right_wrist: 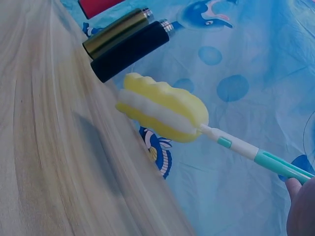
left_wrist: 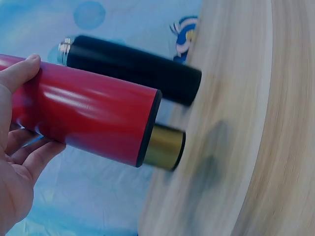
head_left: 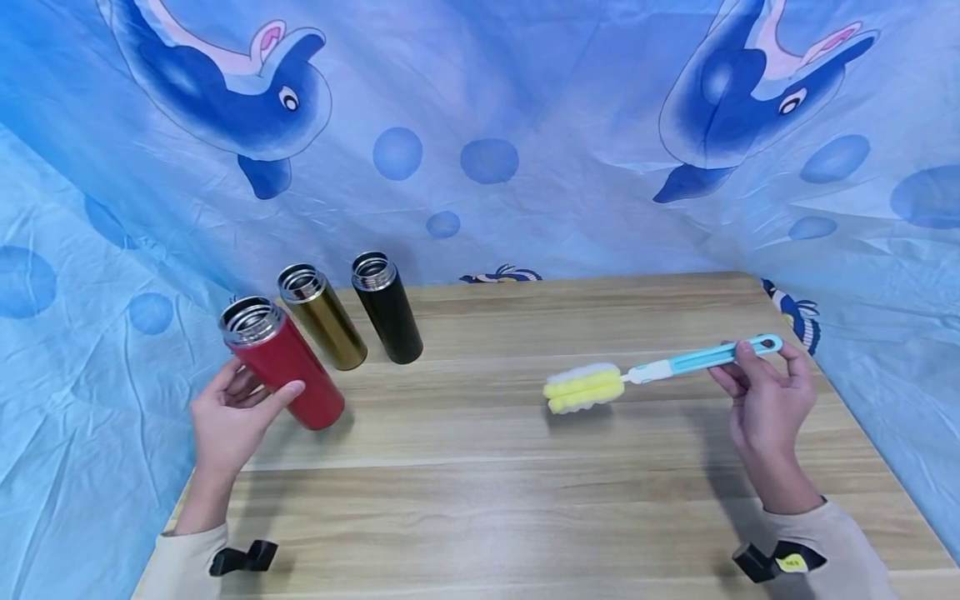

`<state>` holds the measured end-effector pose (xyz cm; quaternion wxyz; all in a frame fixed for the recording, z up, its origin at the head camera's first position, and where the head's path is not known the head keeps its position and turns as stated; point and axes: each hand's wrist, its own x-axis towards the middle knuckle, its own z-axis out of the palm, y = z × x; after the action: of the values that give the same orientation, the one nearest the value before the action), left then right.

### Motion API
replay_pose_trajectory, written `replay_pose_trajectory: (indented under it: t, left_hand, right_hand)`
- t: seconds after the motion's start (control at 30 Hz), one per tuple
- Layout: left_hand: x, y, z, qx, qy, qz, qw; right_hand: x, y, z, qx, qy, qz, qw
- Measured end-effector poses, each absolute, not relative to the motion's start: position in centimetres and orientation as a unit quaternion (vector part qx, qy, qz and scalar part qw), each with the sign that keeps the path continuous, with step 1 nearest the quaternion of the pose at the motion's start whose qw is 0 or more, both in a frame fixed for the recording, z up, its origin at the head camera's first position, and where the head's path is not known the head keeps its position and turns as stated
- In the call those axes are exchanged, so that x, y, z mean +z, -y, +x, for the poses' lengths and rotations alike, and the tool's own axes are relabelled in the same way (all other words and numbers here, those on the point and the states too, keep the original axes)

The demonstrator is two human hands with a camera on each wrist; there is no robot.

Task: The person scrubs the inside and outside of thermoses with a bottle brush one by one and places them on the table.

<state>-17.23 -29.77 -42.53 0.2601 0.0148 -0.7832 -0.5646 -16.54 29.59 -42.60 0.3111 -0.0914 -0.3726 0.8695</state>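
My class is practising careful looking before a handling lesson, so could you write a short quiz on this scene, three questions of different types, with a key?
1. True or false: in the head view, the gold bottle appears between the red bottle and the black bottle.

2. Fill the gap: the right hand grips the brush by its ____.

3. Multiple choice: which does the left hand hold?
A) the gold bottle
B) the red bottle
C) the black bottle

Key:
1. True.
2. Handle.
3. B, the red bottle.
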Motion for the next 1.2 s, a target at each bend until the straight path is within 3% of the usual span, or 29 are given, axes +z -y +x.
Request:
replay_pose_trajectory:
  t: [0.67,1.2]
  left_hand:
    - [-43.7,34.8,-23.7,-0.660,0.672,0.059,0.330]
    - [-45.6,35.8,-27.4,-0.666,0.678,0.086,0.299]
  right_hand:
    - [-43.3,-30.5,-16.3,0.856,0.372,-0.118,0.338]
    - [-43.7,-30.5,-16.0,0.852,0.379,-0.134,0.337]
